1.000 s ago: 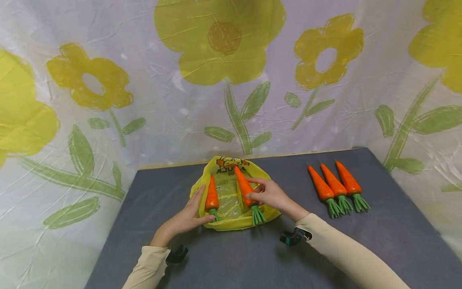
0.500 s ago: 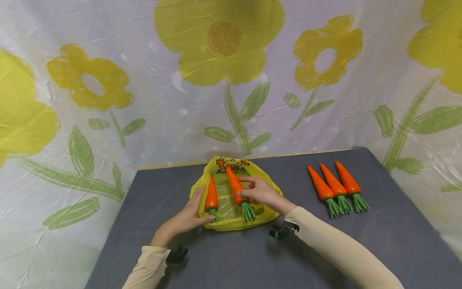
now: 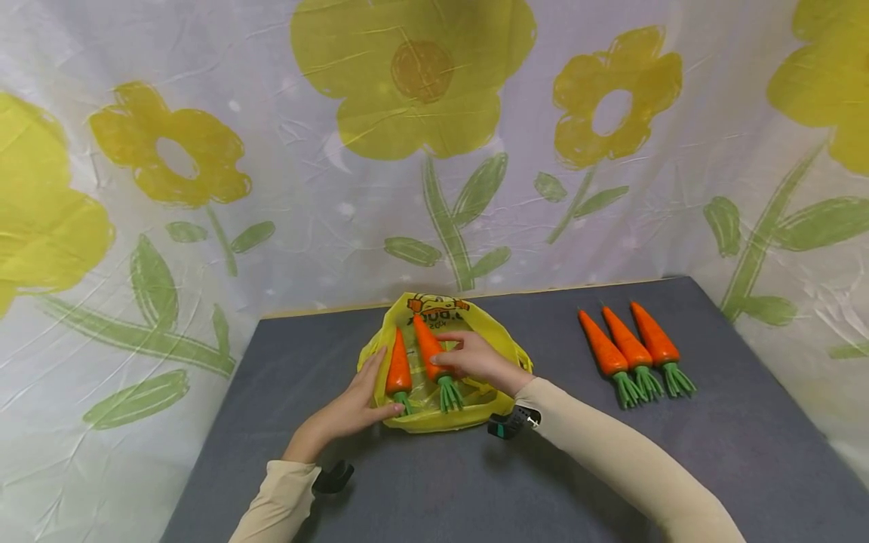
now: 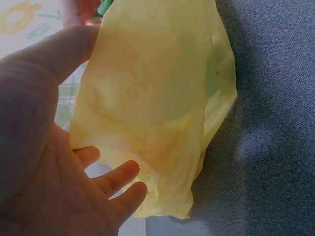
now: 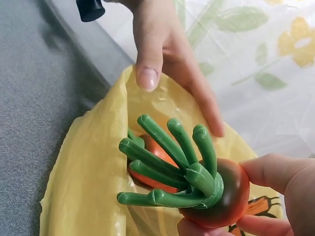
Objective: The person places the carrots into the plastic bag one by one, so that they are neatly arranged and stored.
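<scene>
My right hand [image 3: 471, 356] pinches a toy carrot [image 3: 429, 348] by its thick end, over the mouth of a yellow plastic bag [image 3: 490, 407]. Its green stalks [image 5: 170, 157] face the camera in the right wrist view. Inside the bag, along its left side, lies another carrot [image 3: 399, 369]. My left hand [image 3: 353, 403] is at the bag's left rim, with thumb and forefinger spread across the mouth. In the left wrist view, the other fingers of the left hand [image 4: 59, 162] are outside the bag, and the thumb tip is hidden behind the plastic.
Several things surround the bag: a group of 3 carrots [image 3: 631, 351] lies to the right on the dark grey table [image 3: 421, 490]. A flower-printed sheet [image 3: 326, 226] rises behind the table's back edge. Dark bands are on both wrists.
My right hand has moved left with its carrot, bringing it closer to the carrot lying in the bag. The left hand stays at the rim.
</scene>
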Motion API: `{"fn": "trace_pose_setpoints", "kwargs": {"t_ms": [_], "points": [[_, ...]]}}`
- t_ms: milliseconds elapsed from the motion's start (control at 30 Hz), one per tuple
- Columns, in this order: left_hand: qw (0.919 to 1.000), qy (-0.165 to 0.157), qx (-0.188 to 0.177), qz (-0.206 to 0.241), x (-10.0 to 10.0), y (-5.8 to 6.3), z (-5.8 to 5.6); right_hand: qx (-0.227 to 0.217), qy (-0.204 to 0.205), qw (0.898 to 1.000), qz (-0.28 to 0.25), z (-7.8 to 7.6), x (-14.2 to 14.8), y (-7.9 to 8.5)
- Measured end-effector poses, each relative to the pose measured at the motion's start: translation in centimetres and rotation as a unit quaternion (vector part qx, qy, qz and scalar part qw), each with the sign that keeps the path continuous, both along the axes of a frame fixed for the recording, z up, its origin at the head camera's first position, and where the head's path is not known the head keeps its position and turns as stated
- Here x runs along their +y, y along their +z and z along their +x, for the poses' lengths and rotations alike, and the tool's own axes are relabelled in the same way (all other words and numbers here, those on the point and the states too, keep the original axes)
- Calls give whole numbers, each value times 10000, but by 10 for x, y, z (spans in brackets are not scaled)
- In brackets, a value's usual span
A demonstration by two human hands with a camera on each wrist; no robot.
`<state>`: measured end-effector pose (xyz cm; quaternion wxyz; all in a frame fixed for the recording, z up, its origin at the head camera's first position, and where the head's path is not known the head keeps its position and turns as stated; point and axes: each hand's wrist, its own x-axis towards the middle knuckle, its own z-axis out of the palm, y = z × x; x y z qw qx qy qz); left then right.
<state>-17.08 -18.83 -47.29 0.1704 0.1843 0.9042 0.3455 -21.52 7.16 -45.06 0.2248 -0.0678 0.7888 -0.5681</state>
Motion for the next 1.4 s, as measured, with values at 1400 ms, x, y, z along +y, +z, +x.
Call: {"fn": "trace_pose_setpoints", "kwargs": {"t_ms": [1400], "points": [[9999, -92, 60, 25, 1, 0, 1, 38, -180, 9991, 384, -8, -36, -28]]}}
